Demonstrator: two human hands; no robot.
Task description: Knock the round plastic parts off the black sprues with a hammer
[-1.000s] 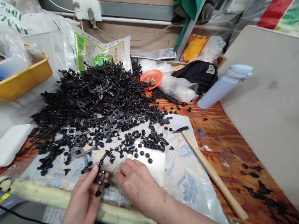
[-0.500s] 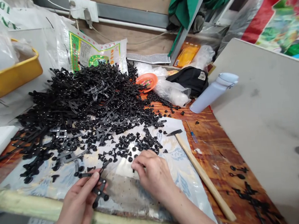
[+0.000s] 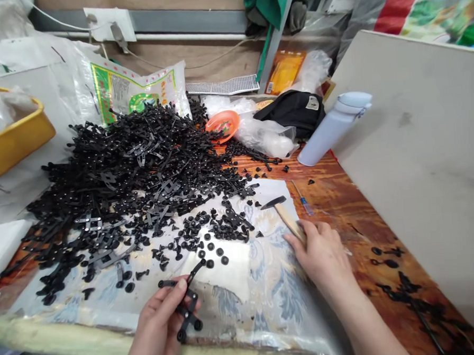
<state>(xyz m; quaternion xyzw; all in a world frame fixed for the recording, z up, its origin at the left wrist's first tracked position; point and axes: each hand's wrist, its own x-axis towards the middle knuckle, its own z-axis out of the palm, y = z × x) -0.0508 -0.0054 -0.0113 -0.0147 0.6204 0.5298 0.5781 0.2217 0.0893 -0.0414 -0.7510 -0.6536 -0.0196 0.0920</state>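
Observation:
My left hand [image 3: 159, 322] is closed, pinching a black jointed plastic linkage [image 3: 191, 296] between thumb and fingers over the front of the sheet. The linkage has crossed arms with round ends. On the right, my right hand [image 3: 326, 252] is closed round the wooden handle of a hammer [image 3: 289, 222], whose dark head points to the back. The hand hides the rest of the handle. Small round black plugs [image 3: 210, 263] lie just beyond the linkage on a pale patch of the sheet. A large heap of black linkages [image 3: 140, 156] rises behind them.
A small screwdriver [image 3: 305, 203] lies right of the hammer head. Behind it a pale blue bottle [image 3: 330, 133] leans beside a grey board [image 3: 417, 125]. At the back are an orange plate [image 3: 230, 125] and a black bag [image 3: 293, 113]; a yellow bin [image 3: 16, 141] is at left.
My right hand has moved right, from beside the loose plugs to the hammer handle, and taken hold of it. My left hand still holds the linkage. The camera view has shifted slightly.

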